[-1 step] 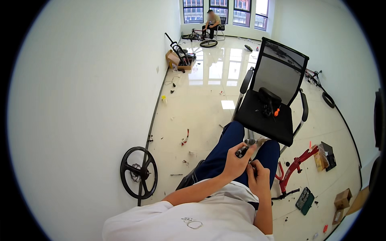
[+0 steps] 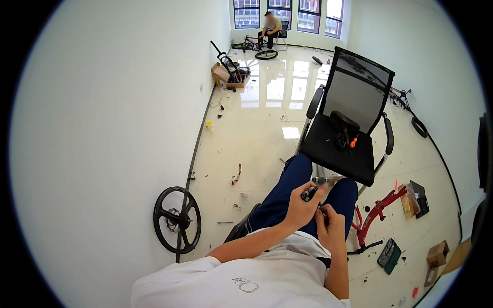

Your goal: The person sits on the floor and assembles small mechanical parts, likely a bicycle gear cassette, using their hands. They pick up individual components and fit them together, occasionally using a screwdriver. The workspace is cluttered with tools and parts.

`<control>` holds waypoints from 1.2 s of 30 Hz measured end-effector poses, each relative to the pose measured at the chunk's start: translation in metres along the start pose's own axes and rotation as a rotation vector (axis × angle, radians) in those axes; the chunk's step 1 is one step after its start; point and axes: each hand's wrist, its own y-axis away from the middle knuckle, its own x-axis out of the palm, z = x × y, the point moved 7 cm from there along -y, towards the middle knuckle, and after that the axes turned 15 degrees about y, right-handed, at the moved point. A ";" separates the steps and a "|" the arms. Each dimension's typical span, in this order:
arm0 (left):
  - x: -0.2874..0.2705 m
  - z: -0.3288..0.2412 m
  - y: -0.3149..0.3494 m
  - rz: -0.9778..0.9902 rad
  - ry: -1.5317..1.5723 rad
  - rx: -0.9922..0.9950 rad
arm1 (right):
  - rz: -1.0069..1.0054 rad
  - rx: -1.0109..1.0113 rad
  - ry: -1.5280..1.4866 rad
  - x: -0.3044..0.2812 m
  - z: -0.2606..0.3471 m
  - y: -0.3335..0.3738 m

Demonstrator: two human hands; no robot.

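Observation:
Over my lap, my left hand (image 2: pixel 302 208) is closed round a dark metal part (image 2: pixel 309 193) with silvery bits, whose kind I cannot make out. Just beyond its fingertips shows a grey metal piece (image 2: pixel 321 180) with a rounded joint, between my knees; whether it joins the dark part is hidden. Close by on the right, my right hand (image 2: pixel 331 226) has its fingers curled together on something small and dark, mostly covered by them. In front of my knees, a black office chair (image 2: pixel 339 159) carries a bicycle saddle (image 2: pixel 344 122) and an orange-handled screwdriver (image 2: pixel 354 142).
A black three-spoke wheel (image 2: pixel 177 220) leans against the left wall. To my right lie a red bicycle frame (image 2: pixel 374 215), a green tool case (image 2: pixel 389 256) and cardboard boxes (image 2: pixel 437 253). Far back, a seated person (image 2: pixel 270 31) is beside bicycle parts. Small parts are scattered over the floor.

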 end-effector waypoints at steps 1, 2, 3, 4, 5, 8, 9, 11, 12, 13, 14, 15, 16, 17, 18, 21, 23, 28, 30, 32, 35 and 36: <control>0.000 0.000 0.000 0.004 -0.005 0.005 | 0.016 0.007 -0.012 0.001 0.000 0.000; 0.000 -0.001 0.001 0.008 -0.010 0.010 | 0.032 0.014 -0.024 0.001 -0.001 -0.001; 0.002 -0.002 0.001 0.018 -0.013 0.016 | 0.042 0.020 -0.033 0.000 -0.002 -0.001; 0.003 -0.002 0.001 0.032 -0.050 0.037 | 0.063 0.037 -0.082 0.002 -0.008 0.001; 0.004 -0.002 0.001 0.046 -0.088 0.057 | 0.084 0.053 -0.132 0.005 -0.016 0.003; 0.010 -0.009 0.005 0.085 -0.186 0.145 | 0.170 0.175 -0.360 0.012 -0.023 0.006; 0.013 -0.013 0.006 0.096 -0.214 0.179 | 0.204 0.227 -0.448 0.015 -0.023 0.007; 0.015 -0.018 0.009 0.096 -0.235 0.247 | 0.236 0.281 -0.567 0.019 -0.023 0.010; 0.016 -0.021 0.010 0.097 -0.244 0.282 | 0.251 0.308 -0.625 0.021 -0.023 0.011; 0.014 -0.019 0.009 0.083 -0.220 0.259 | 0.255 0.299 -0.609 0.021 -0.024 0.011; 0.013 -0.017 0.008 0.069 -0.196 0.236 | 0.260 0.291 -0.593 0.023 -0.026 0.011; 0.011 -0.015 0.007 0.054 -0.173 0.213 | 0.265 0.283 -0.577 0.024 -0.027 0.011; 0.010 -0.015 0.007 0.060 -0.176 0.214 | 0.271 0.275 -0.592 0.024 -0.026 0.011; 0.010 -0.015 0.007 0.065 -0.179 0.214 | 0.277 0.267 -0.607 0.024 -0.025 0.011; 0.009 -0.015 0.007 0.068 -0.184 0.215 | 0.284 0.258 -0.623 0.025 -0.024 0.011; 0.012 -0.021 0.009 0.093 -0.235 0.310 | 0.362 0.337 -0.942 0.031 -0.019 0.014; 0.020 -0.031 0.011 0.152 -0.323 0.419 | 0.401 0.381 -1.108 0.035 -0.026 0.017; 0.024 -0.042 0.020 0.227 -0.460 0.653 | 0.422 0.494 -1.182 0.039 -0.027 0.019; 0.026 -0.043 0.023 0.254 -0.477 0.709 | 0.404 0.565 -1.199 0.039 -0.027 0.020; 0.033 -0.047 0.027 0.338 -0.527 0.815 | 0.421 0.623 -1.213 0.041 -0.030 0.023; 0.033 -0.046 0.029 0.427 -0.586 0.869 | 0.446 0.678 -1.218 0.044 -0.029 0.024; 0.034 -0.043 0.028 0.455 -0.594 0.869 | 0.445 0.693 -1.211 0.043 -0.030 0.025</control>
